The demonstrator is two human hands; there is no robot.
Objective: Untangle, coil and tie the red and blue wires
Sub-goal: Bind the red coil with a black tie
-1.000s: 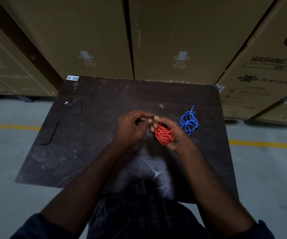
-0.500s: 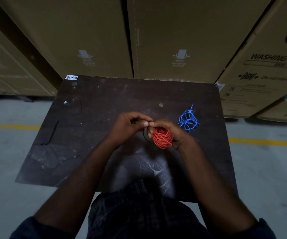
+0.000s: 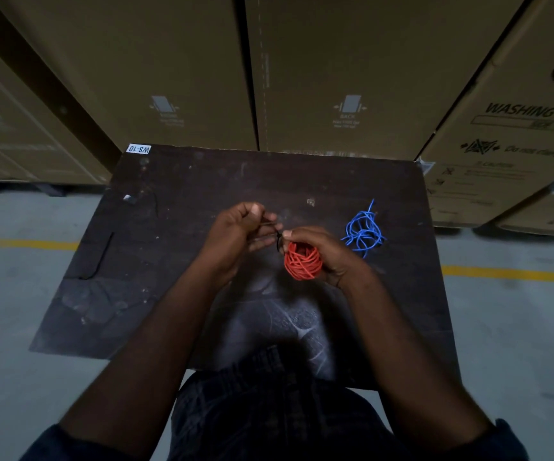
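Dark bench [image 3: 202, 181] before cardboard boxes [image 3: 335, 78]. Right hand [image 3: 333, 256] grips red coil [image 3: 303, 262]; left hand [image 3: 234, 239] pinches black tie [image 3: 278, 242] at its 10 o'clock; blue tangle [image 3: 363, 231] at 2 o'clock.

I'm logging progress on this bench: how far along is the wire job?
Done: the red wire is coiled into a bundle, gripped by the right hand. In hand: the left hand pinches a thin dark tie at that coil. Left: the blue wire lies loose and tangled on the table.

Beside the red coil [image 3: 302, 264], a dark tie [image 3: 279, 241] — too dim for detail; carton lettering [image 3: 535, 111] cropped at right.
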